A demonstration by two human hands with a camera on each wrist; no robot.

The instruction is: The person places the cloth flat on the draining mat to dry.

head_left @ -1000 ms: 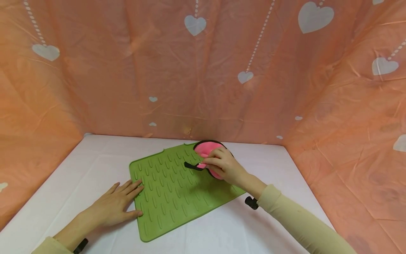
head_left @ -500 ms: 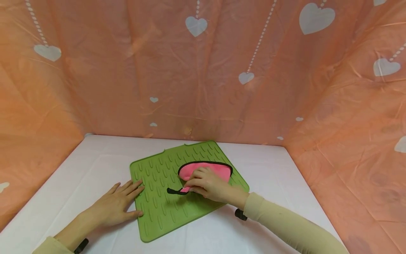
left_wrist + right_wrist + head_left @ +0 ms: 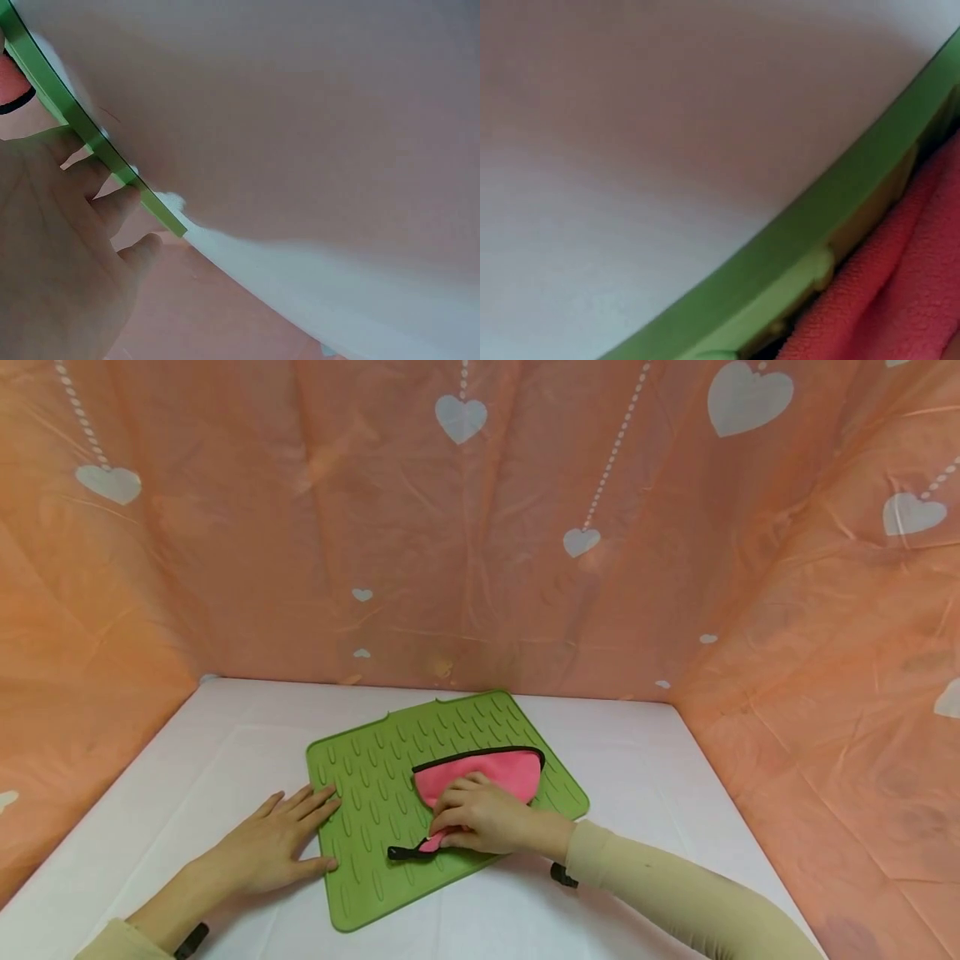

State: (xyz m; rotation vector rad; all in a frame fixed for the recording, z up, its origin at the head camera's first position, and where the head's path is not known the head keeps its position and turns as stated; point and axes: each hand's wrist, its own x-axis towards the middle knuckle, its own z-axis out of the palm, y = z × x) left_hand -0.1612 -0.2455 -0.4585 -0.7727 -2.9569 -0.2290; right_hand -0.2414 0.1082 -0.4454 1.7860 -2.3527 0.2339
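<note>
Clamping pink cloth (image 3: pixel 517 772) in right hand (image 3: pixel 483 816); left hand (image 3: pixel 273 847) spread, touching green mat (image 3: pixel 390 802)

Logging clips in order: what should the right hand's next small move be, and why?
Probably slide the right hand leftward, drawing the pink, black-edged cloth across the green, rectangular, rubbery-looking mat: the hand grips the cloth, uncovered ridges lie to its left, and the left hand touches the mat's left edge.
</note>
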